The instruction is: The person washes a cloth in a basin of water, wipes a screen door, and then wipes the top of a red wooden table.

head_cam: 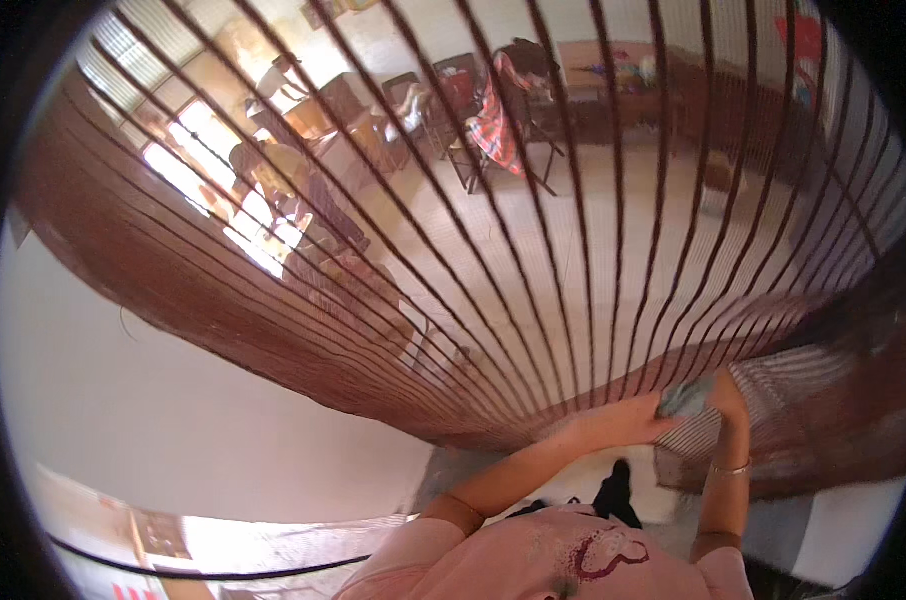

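Observation:
A grille of dark brown window bars (588, 300) spreads out before me, set in a brown frame (273, 352). Low on its right side, a grey-green cloth (685, 397) is bunched against the bars between my hands. My left hand (648, 421) reaches across from the left and grips the cloth's near edge, its fingertips partly hidden. From the other side, my right hand (729, 397) is closed on the cloth, with a thin bracelet on that wrist. Motion blurs the fingers of both hands.
A pale wall (197, 397) borders the frame on the left. Through the bars, a person (280, 172) bends forward near a bright opening; another stands farther back. Chairs, one draped with checked cloth (494, 139), and a box (718, 187) occupy the room beyond.

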Available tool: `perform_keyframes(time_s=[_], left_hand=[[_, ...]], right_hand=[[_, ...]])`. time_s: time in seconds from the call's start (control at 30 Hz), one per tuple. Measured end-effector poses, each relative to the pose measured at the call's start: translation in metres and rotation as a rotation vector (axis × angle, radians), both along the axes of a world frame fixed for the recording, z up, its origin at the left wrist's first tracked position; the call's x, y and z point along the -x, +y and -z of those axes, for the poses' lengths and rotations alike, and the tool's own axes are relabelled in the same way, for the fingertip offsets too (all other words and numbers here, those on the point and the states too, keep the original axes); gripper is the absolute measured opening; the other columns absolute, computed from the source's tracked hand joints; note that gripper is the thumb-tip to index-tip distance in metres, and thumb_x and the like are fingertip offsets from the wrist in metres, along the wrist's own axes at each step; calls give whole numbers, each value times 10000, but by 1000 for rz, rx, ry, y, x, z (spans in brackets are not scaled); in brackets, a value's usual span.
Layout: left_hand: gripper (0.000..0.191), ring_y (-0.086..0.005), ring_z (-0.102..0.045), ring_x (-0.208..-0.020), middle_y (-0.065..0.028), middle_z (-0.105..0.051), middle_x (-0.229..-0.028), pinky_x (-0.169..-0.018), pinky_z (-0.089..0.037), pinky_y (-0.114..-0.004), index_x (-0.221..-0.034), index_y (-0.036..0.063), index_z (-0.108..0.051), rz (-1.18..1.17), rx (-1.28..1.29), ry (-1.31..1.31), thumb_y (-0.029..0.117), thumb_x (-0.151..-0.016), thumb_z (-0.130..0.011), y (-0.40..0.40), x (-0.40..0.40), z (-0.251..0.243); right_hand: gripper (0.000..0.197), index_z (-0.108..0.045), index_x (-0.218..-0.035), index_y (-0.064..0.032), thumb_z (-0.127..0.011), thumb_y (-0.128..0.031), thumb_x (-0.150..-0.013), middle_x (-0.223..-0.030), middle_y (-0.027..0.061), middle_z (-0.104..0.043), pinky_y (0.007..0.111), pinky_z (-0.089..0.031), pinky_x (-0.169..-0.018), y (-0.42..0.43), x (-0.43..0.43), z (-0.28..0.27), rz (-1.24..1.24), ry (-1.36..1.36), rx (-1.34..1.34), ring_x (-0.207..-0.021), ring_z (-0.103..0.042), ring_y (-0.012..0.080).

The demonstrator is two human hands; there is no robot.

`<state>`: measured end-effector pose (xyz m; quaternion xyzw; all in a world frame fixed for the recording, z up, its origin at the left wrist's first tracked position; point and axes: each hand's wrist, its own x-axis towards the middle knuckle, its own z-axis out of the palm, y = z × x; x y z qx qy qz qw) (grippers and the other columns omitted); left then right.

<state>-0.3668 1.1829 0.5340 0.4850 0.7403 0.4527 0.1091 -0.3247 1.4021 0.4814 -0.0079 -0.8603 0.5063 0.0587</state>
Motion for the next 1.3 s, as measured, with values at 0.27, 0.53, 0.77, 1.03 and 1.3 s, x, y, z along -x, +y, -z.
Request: perform_keyframes(time_s=[0.27, 0.53, 0.77, 1.03, 1.3], left_hand=[[354, -326, -568, -998, -199, -592, -1053, -862, -424, -471, -1096, -4, -542, -960, -58, 192, 212, -825, -613, -43, 113, 50], [424, -386, -599, -874, -216, -616, -913, -724, -474, -460, -1029, -18, -571, -1282, 170, 268, 335, -805, -639, -156, 108, -24], [496, -418, -599, -881, -257, -616, -901, -736, -474, -476, -1023, -42, -563, -1362, 204, 229, 378, -775, -654, -184, 119, -37], [416, -419, -601, -760, -248, -600, -790, -654, -476, -473, -925, -44, -558, -1566, 290, 149, 329, -786, -677, -160, 38, 1], [332, -385, -598, -680, -217, -594, -754, -592, -489, -454, -914, -10, -557, -1674, 562, 96, 238, -745, -699, -122, -6, 48]], right_hand=[[322, -600, -1023, 36, -431, -236, -986, -927, 105, -656, 302, -478, -818, 110, 16, -70, 12, -97, 216, -870, -637, 172], [369, -587, -1018, 1, -399, -317, -995, -883, 110, -643, 327, -484, -794, 213, 3, -93, 104, -85, 123, -839, -629, 206], [313, -603, -1026, 29, -447, -238, -980, -940, 128, -643, 319, -502, -775, 210, 20, -103, -57, 0, 267, -875, -624, 196], [349, -506, -1205, 51, -367, -199, -1005, -1125, 167, -594, 340, -453, -926, 223, 5, -85, -283, -111, 140, -1041, -582, 250], [345, -515, -1197, 25, -377, -227, -1005, -1121, 143, -603, 330, -401, -960, 207, 4, -89, -320, -235, 129, -1044, -557, 208]])
